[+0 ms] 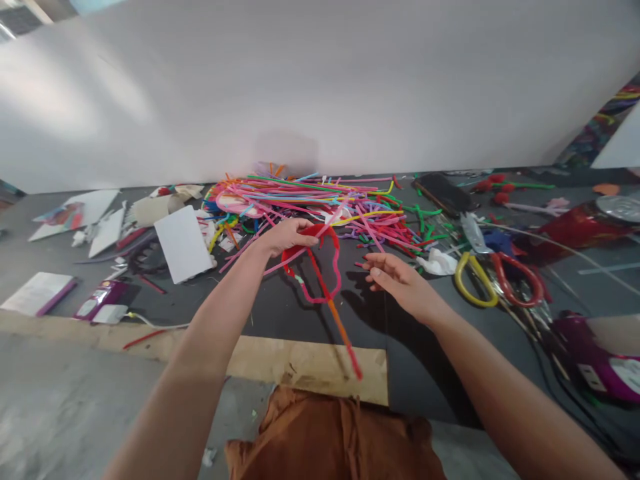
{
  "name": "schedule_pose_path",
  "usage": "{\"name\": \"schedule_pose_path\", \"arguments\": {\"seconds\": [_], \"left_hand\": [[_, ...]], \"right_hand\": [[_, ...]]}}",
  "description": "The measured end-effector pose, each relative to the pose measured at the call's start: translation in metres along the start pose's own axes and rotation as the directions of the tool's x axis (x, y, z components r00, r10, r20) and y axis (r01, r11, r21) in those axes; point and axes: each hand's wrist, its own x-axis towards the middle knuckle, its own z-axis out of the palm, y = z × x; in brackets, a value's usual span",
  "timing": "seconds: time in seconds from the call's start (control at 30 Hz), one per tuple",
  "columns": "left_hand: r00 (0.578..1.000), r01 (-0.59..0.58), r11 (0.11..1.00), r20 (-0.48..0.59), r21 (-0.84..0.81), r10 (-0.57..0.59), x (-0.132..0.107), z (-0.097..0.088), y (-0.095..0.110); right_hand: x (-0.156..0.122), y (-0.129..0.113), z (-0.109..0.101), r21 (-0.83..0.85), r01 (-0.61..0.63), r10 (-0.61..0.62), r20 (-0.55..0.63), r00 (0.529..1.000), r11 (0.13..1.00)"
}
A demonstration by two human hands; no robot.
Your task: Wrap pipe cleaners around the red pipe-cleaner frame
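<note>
Over the dark table (pixel 270 303), my left hand (pixel 291 237) pinches a shape made of pipe cleaners (pixel 335 293). It has a red upper part, a wavy pink loop and a long red-orange stem pointing down toward me. To its right, my right hand (pixel 393 275) hovers with its fingers loosely bent and apart, and nothing shows in them. A small pink tip lies close to those fingertips; I cannot tell what it belongs to. Behind both hands spreads a heap of loose pipe cleaners (pixel 310 190) in pink, red, green, blue and yellow.
Scissors (pixel 477 280) with yellow and red handles lie right, beside crumpled white tissue (pixel 440 262) and a red can (pixel 575 230). A black phone-like object (pixel 444 192) is behind them. Left are a white card (pixel 183 244) and a purple box (pixel 103 298). A pale wall (pixel 320 87) rises behind.
</note>
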Motion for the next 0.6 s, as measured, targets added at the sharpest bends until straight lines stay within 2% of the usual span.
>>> {"name": "schedule_pose_path", "arguments": {"seconds": [0.1,0.2,0.33,0.4,0.47,0.6], "left_hand": [[0.998,-0.028,0.979,-0.055,-0.203,0.018,0.002,-0.016,-0.006],[1.000,-0.030,0.967,-0.006,-0.254,0.030,-0.005,-0.012,-0.003],[0.986,0.039,0.993,0.164,-0.111,-0.021,-0.020,0.025,0.004],[0.980,0.032,0.999,0.196,0.039,-0.039,-0.028,0.048,0.005],[0.980,-0.022,0.992,0.198,0.127,-0.004,-0.034,0.065,0.004],[0.981,-0.031,0.992,0.196,0.120,0.007,-0.044,0.084,-0.006]], "right_hand": [[0.001,0.000,0.000,-0.042,-0.013,0.013,-0.004,1.000,0.999],[0.001,-0.002,-0.001,-0.047,0.000,-0.002,-0.031,1.000,0.999],[0.000,-0.004,-0.005,-0.014,0.054,-0.054,-0.071,0.996,0.998],[0.000,-0.005,-0.005,-0.001,0.093,-0.093,-0.011,0.996,0.996],[0.000,-0.005,-0.003,-0.009,0.120,-0.120,0.032,0.992,0.993],[0.000,-0.003,0.004,-0.098,0.100,-0.106,-0.061,0.992,0.990]]}}
